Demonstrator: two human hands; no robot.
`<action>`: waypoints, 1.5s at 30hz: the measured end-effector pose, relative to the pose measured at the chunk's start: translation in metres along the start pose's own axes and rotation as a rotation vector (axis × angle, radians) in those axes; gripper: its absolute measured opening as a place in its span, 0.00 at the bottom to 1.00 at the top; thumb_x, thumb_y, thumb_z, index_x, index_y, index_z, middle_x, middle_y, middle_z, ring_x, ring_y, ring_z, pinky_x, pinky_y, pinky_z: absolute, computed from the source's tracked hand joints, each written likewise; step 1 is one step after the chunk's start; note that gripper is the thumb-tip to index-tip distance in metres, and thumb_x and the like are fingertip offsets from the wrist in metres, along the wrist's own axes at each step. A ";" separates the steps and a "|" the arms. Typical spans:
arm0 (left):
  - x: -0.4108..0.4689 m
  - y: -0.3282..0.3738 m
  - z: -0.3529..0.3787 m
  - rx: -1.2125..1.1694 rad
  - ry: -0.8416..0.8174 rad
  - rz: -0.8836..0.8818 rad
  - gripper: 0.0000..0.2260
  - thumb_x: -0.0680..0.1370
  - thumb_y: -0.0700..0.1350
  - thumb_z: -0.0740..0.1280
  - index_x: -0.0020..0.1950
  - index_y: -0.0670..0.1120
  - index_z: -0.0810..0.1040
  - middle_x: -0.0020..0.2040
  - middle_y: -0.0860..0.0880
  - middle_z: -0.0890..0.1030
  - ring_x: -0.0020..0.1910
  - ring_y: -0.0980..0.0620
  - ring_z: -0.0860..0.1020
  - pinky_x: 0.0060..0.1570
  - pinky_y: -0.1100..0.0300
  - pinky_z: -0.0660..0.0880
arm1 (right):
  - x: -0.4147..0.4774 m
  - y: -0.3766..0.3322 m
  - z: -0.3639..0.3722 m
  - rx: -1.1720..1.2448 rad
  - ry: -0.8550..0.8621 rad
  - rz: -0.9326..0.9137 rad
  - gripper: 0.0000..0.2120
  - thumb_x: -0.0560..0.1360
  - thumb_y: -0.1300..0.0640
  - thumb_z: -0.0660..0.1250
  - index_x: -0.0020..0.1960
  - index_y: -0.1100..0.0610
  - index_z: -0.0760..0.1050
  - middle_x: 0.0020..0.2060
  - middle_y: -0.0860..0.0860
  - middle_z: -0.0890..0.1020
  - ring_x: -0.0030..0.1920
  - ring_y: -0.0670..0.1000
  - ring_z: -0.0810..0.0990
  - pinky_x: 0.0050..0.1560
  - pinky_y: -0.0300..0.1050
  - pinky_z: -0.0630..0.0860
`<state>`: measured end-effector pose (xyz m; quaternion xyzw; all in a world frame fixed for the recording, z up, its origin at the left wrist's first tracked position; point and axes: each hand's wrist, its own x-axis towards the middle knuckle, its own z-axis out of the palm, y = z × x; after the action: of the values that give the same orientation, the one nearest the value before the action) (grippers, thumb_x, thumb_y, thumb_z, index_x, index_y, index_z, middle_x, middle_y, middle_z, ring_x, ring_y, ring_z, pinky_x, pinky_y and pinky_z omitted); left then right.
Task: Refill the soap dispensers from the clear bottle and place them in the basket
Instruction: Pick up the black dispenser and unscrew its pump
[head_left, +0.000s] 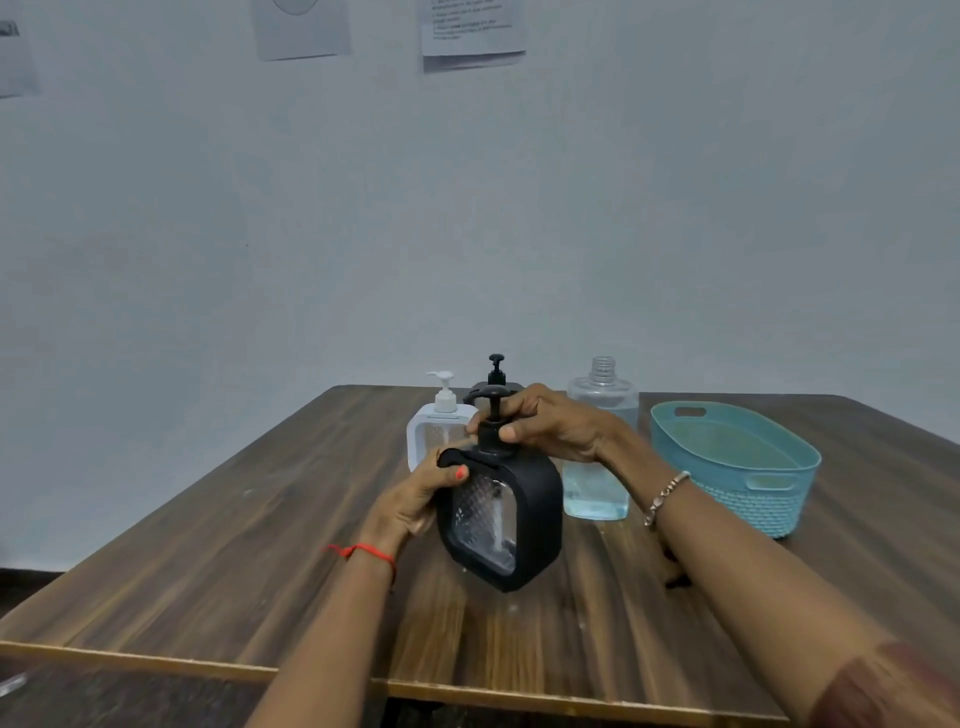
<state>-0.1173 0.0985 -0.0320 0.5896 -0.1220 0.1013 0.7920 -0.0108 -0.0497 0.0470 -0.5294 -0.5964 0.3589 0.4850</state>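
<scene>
Wooden table (208, 561), both hands gripping black dispenser (506, 525), basket (737, 467) beside.

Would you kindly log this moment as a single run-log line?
left hand: holds black dispenser body | right hand: grip on pump collar | clear bottle: uncapped, upright | basket: no dispensers inside
</scene>
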 end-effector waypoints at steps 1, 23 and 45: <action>0.001 0.001 0.004 0.028 -0.010 0.006 0.27 0.51 0.49 0.83 0.48 0.45 0.85 0.43 0.46 0.84 0.43 0.51 0.83 0.47 0.60 0.80 | -0.002 -0.002 -0.001 0.052 -0.035 0.007 0.19 0.65 0.59 0.73 0.54 0.64 0.77 0.47 0.51 0.84 0.52 0.49 0.81 0.57 0.40 0.75; 0.010 0.009 0.005 0.121 0.220 0.022 0.31 0.52 0.48 0.82 0.52 0.41 0.80 0.46 0.44 0.84 0.45 0.48 0.82 0.50 0.56 0.78 | -0.020 -0.005 -0.001 0.032 0.219 0.011 0.19 0.73 0.64 0.64 0.63 0.65 0.72 0.59 0.59 0.78 0.59 0.54 0.77 0.65 0.44 0.71; 0.016 -0.001 0.023 0.289 0.491 0.083 0.13 0.66 0.35 0.75 0.49 0.41 0.81 0.41 0.46 0.85 0.39 0.50 0.83 0.42 0.61 0.77 | -0.015 -0.015 0.015 -0.557 0.733 0.186 0.11 0.67 0.56 0.76 0.44 0.61 0.80 0.32 0.49 0.78 0.34 0.46 0.75 0.37 0.38 0.69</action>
<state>-0.1037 0.0763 -0.0215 0.6487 0.0654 0.2896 0.7007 -0.0304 -0.0654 0.0545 -0.7825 -0.4094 0.0168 0.4688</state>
